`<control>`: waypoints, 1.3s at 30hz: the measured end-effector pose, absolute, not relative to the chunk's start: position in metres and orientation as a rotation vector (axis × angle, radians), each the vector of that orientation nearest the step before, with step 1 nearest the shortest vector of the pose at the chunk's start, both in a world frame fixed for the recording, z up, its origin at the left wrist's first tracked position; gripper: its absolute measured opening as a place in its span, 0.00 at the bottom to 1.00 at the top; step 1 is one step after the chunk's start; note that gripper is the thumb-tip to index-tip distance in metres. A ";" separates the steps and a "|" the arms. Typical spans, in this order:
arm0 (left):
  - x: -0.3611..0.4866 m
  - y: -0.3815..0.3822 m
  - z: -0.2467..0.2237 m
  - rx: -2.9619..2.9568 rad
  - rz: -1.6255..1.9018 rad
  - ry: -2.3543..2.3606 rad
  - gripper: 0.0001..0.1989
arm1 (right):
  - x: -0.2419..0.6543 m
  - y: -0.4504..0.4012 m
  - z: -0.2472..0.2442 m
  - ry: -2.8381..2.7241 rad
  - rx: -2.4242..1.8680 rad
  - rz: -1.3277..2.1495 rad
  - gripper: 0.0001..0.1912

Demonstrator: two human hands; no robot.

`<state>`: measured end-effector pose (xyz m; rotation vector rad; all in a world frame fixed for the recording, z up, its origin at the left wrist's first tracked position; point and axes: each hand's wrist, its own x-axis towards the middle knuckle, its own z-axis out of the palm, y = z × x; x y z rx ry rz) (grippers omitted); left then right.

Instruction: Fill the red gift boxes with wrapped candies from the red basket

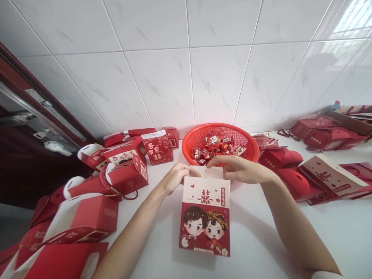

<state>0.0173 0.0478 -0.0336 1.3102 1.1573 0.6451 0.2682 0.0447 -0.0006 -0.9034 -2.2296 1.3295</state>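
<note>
A: Where's the gift box [205, 228]?
B: Centre, over the white table [348, 240], just in front of the red basket [252, 143]. Cartoon-couple face toward camera, cream top open. Can't tell if its base touches down.
A: Hands?
B: Both on the box, apart from each other, one per side. Left hand [176, 179] pinches the upper left edge. Right hand [242, 169] grips upper right, fingers bent over the rear flap [213, 171].
A: Basket contents?
B: Wrapped sweets [214, 141]. Basket sits near the tiled wall [162, 77].
A: Flanks?
B: Left-side boxes [100, 213], red, crowded, several flaps up. Right-side boxes [293, 180], also red. Keys [58, 147] hang at the door, far left.
</note>
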 end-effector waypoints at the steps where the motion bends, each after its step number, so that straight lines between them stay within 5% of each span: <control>1: 0.017 0.048 -0.033 1.316 0.651 1.157 0.20 | 0.268 0.044 0.000 -2.245 -0.912 1.358 0.19; 5: 0.017 0.047 -0.032 1.333 0.690 1.177 0.18 | 0.267 0.042 0.002 -2.262 -1.003 1.429 0.09; 10: 0.016 0.047 -0.032 1.339 0.711 1.193 0.17 | 0.267 0.040 0.004 -2.300 -0.962 1.412 0.20; 23: 0.011 0.057 -0.028 1.179 0.767 1.099 0.16 | 0.255 0.029 0.009 -2.110 -0.833 1.372 0.28; 39: 0.011 0.060 -0.034 1.170 0.820 1.065 0.11 | 0.240 -0.003 0.014 -2.041 -0.875 1.198 0.15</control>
